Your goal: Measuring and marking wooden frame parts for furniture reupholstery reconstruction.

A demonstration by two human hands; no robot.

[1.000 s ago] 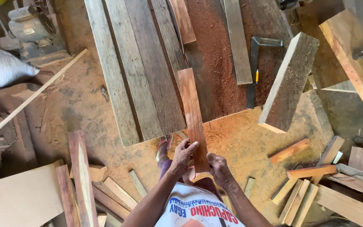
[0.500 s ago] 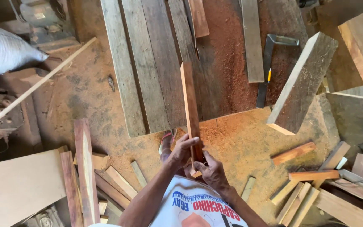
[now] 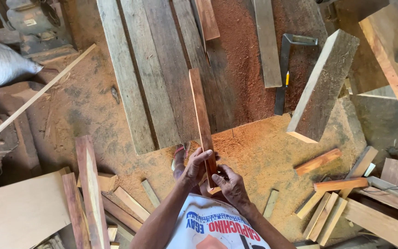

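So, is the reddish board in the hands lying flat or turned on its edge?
On its edge. The reddish board shows only a narrow face, and both hands, left hand and right hand, hold its near end.

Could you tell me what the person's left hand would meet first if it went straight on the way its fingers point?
Nothing new: the left hand is already wrapped against the reddish wood strip, with the right hand just beyond.

Both forearms reach forward from the chest, the left hand (image 3: pixel 194 167) and the right hand (image 3: pixel 230 184) close together, fingers curled in a grip, thumbs inward.
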